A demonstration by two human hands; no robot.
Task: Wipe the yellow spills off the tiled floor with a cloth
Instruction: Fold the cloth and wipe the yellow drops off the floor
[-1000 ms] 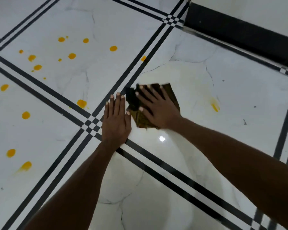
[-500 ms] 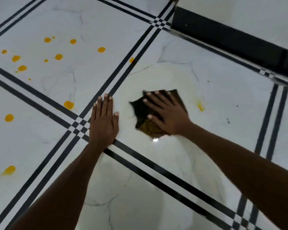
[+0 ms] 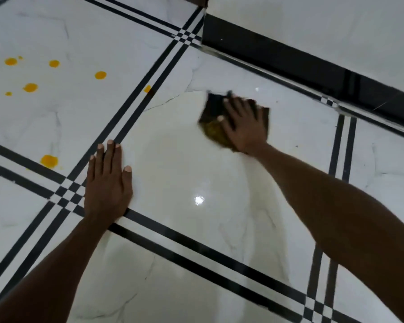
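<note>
My right hand [image 3: 245, 123] presses flat on a dark brown cloth [image 3: 214, 117] with a yellow-stained underside, on the white tile near the wall; both are motion-blurred. My left hand [image 3: 107, 183] lies flat on the floor with fingers together, beside the crossing of black tile lines, holding nothing. Several yellow spills sit on the tile to the left: one drop [image 3: 49, 161] close to my left hand, another [image 3: 100, 75] farther up, one [image 3: 147, 88] on the black line. The tile under the cloth shows a faint wet smear.
A black skirting board [image 3: 289, 59] and white wall run along the upper right. Black double lines [image 3: 135, 108] divide the glossy white floor tiles. A light reflection [image 3: 198, 199] shines between my arms.
My right hand has slid the cloth to the right, over the yellow smear that lay beside it. The view shifted right, so fewer spills at the left show. My left hand stays planted.
</note>
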